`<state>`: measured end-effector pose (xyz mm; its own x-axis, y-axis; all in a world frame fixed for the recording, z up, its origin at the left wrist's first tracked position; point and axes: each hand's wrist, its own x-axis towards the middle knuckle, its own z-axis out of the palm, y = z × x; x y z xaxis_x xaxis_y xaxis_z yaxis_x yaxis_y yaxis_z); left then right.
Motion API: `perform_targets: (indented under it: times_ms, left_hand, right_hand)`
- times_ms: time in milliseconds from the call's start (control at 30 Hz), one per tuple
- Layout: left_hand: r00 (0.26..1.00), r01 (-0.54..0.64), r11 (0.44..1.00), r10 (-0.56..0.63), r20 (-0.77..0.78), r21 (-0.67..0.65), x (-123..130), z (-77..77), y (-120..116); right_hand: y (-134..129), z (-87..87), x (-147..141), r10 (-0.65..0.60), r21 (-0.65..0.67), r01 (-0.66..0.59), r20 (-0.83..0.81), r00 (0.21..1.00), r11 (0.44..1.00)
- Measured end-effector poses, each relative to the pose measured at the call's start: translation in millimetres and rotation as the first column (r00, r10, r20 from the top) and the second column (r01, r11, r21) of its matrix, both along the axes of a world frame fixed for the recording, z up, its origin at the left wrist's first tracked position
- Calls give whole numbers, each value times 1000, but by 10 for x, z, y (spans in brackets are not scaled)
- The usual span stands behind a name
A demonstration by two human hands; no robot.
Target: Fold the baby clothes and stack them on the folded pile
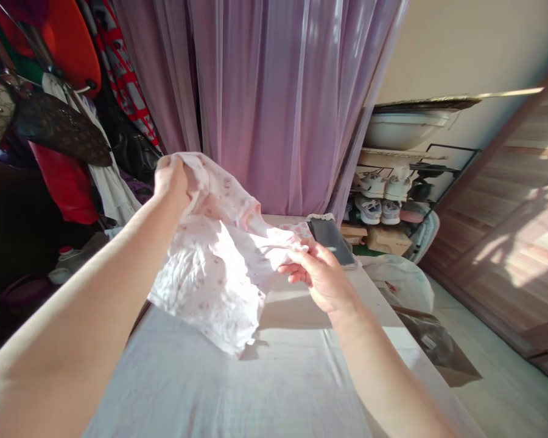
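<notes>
A thin, pale pink printed garment (210,261) hangs in the air above the table (274,377), which has a light cloth over it. My left hand (171,179) grips its upper left part, the fingers closed round the fabric. Farther right and lower, my right hand (322,271) pinches a bunched edge between thumb and fingers. Strong sunlight falls across the middle of the cloth. Its lower corner hangs close to the tabletop. Behind my right hand a dark flat rectangular object (331,240) lies at the table's far end.
Purple curtains (265,103) hang just beyond the table. Bags and clothes, among them a brown patterned bag (64,128), hang at the left. At the right stands a rack with shoes (379,198) and a white basin (404,129). A cardboard box (442,347) sits on the floor.
</notes>
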<state>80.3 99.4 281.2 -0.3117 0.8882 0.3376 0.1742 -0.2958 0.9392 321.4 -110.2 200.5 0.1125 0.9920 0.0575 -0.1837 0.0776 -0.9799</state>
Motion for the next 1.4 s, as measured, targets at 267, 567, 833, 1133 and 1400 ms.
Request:
perform_targets:
  times_ms: [267, 567, 833, 1133, 1400]
  left_hand:
    - [793, 602, 798, -594, -133, 33, 1904, -228, -509]
    - [610, 158, 932, -352, -710, -326, 734, -1922, -730]
    - [314, -283, 850, -356, -880, -445, -204, -2434, -1246]
    - [318, -284, 808, -428, -846, -516, -125, -2347, -1252]
    - [358, -270, 725, -535, -765, -633, -245, -2236, -1216]
  right_hand:
    - [-573, -969, 497, -364, -145, 374, 89, 927, 916]
    - [-916, -1820, 1157, -279, -14, 606, 879, 387, 796]
    - [-389, -1552, 756, 179, -255, 377, 958, 223, 891]
    - [-368, -1781, 752, 100, -116, 344, 993, 63, 932]
    - [-252, -1699, 807, 99, -126, 355, 991, 91, 927]
